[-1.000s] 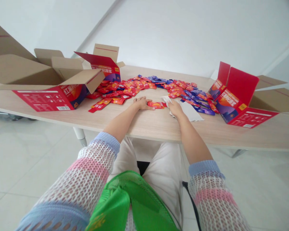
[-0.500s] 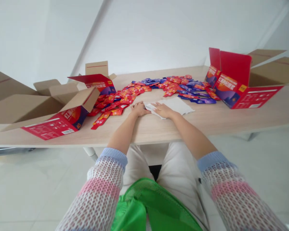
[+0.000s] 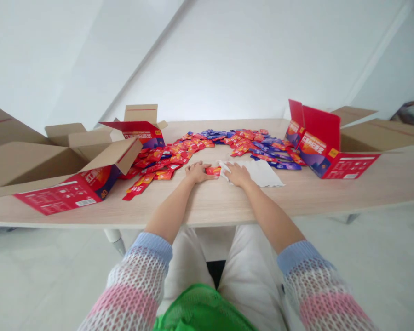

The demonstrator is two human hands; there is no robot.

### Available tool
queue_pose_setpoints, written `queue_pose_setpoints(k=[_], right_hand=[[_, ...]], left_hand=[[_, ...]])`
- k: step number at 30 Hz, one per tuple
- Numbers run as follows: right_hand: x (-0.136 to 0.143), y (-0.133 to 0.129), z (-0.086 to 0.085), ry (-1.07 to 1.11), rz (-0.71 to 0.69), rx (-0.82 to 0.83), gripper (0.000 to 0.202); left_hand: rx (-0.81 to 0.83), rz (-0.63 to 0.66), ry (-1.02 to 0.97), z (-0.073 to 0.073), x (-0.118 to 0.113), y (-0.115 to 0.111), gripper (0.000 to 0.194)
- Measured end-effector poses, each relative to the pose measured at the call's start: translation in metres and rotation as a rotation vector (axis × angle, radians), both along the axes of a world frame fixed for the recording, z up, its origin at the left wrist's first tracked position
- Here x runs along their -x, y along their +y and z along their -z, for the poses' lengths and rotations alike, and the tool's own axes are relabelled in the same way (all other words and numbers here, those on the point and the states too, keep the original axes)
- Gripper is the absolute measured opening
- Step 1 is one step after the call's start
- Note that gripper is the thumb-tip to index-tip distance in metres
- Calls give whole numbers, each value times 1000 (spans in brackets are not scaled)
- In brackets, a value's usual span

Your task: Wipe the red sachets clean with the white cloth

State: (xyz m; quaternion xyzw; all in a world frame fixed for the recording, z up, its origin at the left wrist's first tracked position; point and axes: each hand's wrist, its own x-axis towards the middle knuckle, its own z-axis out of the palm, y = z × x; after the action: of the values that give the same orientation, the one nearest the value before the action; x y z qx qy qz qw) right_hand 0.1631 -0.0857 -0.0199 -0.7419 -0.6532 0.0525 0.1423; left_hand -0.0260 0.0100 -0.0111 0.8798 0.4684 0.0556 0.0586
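On the table (image 3: 207, 209) in front of me, my left hand (image 3: 196, 172) holds one end of a red and orange sachet (image 3: 213, 170) down against the top. My right hand (image 3: 237, 174) grips a white cloth (image 3: 265, 174) at its left side, and the bunched edge of the cloth touches the sachet's right end. The rest of the cloth spreads flat to the right. Part of the sachet is hidden under my left fingers.
Piles of red sachets (image 3: 172, 156) and purple sachets (image 3: 279, 154) curve across the table behind my hands. Open cardboard boxes stand at left (image 3: 62, 193), back left (image 3: 148, 133) and right (image 3: 326, 151). The wall rises behind the table.
The cloth's left edge has drawn back to the right, uncovering the red sachet beside my left hand. My right hand has shifted slightly right with it. The camera view has tilted up.
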Motion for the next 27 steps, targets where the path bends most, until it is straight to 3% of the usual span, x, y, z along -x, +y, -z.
queue_pose_setpoints(k=[4,9,12,17,21,27], right_hand=[[-14,2,-1,13,22,-9,57],[-22,-6,-3,169,11,-163,65],[-7,-9,-3,186,-105,-200,64],[27,-6,0,50,-378,-77,58],[23,-2,2,-15,-356,-63,56],[-6,1,8,-42,-190,-93,56]], left_hand=[[-13,-15,-32,3,-3,6,89],[0,0,-48,1,-2,4,86],[9,-7,-47,-1,-3,0,87],[-46,19,-24,1,-4,-1,81],[-61,-26,-52,2,-4,1,83],[-42,-29,-106,2,-3,-3,80]])
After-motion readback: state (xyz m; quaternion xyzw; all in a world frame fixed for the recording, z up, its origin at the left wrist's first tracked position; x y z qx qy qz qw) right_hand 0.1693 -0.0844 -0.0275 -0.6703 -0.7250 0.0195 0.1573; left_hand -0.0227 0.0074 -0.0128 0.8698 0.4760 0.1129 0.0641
